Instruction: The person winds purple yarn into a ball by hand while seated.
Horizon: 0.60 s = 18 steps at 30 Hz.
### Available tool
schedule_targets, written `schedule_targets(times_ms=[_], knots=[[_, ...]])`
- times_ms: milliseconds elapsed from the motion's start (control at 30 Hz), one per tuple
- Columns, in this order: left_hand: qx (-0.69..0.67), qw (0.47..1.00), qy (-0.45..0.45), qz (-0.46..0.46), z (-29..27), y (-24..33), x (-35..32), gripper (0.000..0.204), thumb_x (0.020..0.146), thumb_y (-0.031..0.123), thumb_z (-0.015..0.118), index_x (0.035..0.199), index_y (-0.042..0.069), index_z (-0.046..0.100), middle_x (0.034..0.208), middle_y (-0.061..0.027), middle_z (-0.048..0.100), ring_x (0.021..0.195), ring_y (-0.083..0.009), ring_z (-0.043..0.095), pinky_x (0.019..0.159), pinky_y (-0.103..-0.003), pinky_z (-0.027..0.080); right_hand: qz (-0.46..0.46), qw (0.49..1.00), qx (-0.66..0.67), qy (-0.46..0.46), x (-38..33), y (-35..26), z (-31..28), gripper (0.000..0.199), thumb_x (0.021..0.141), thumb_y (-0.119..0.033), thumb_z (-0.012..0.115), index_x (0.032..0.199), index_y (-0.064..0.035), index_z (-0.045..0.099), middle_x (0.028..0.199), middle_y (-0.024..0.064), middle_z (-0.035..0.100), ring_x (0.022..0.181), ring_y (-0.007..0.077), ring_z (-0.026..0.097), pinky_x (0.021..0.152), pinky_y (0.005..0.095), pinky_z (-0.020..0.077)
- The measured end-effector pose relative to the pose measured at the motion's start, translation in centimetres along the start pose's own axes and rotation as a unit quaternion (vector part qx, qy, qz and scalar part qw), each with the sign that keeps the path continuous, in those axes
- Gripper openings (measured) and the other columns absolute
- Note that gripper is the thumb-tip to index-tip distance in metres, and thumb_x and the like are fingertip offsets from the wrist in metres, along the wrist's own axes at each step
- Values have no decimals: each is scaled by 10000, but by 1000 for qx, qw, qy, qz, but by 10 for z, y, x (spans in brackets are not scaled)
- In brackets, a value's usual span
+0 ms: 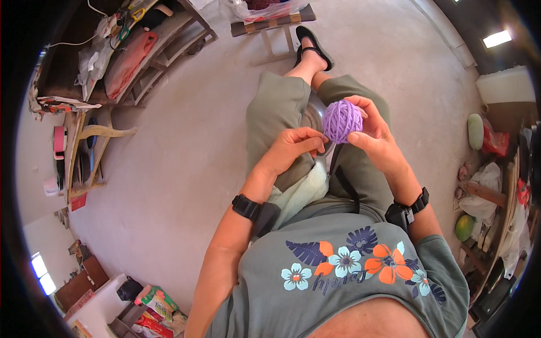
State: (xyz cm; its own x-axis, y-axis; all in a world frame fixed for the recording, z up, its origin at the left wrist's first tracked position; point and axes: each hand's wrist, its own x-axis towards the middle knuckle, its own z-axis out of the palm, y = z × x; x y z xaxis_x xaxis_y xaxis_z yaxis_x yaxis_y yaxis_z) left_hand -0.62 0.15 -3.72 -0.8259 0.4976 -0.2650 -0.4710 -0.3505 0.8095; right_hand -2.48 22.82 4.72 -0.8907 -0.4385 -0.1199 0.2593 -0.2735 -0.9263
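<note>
A round ball of purple yarn (342,121) is held above my lap. My right hand (376,135) grips it from the right, with fingers on top and the thumb at its lower right. Just left of the ball, my left hand (298,147) is closed in a pinch, its fingertips beside the ball's lower left side. What lies between those fingertips is too small to make out. A pale green cloth (301,194) lies on my lap under the left wrist, and a black strap (348,186) hangs near it. Behind the ball, a shiny round metal object (311,117) shows partly between my legs.
Ahead of my feet stands a wooden stool (273,23) bearing a plastic bag with dark red contents. A cluttered wooden bench (149,67) is at the far left. Boxes and packages (155,310) sit at the lower left. Along the right lie a pale green gourd (475,132) and plastic bags.
</note>
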Motion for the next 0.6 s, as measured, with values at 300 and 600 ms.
schedule_targets(times_ms=[300,600], knots=[[78,994,-44,-57,9,10,-12,130,931,105,661,976,3,727,838,-34,688,765,-92,605,716,-235,479,-53,921,-375,94,1,27,-6,517,794,-211,796,1213,-22,560,1059,107,644,954,185,637,827,312,526],[22,999,-45,2,-2,1,-10,86,925,120,675,907,37,684,846,-3,658,760,-73,568,711,-232,469,172,966,-142,-131,-23,40,-11,480,905,-329,731,1249,-20,602,1095,61,653,1007,134,613,902,300,503]])
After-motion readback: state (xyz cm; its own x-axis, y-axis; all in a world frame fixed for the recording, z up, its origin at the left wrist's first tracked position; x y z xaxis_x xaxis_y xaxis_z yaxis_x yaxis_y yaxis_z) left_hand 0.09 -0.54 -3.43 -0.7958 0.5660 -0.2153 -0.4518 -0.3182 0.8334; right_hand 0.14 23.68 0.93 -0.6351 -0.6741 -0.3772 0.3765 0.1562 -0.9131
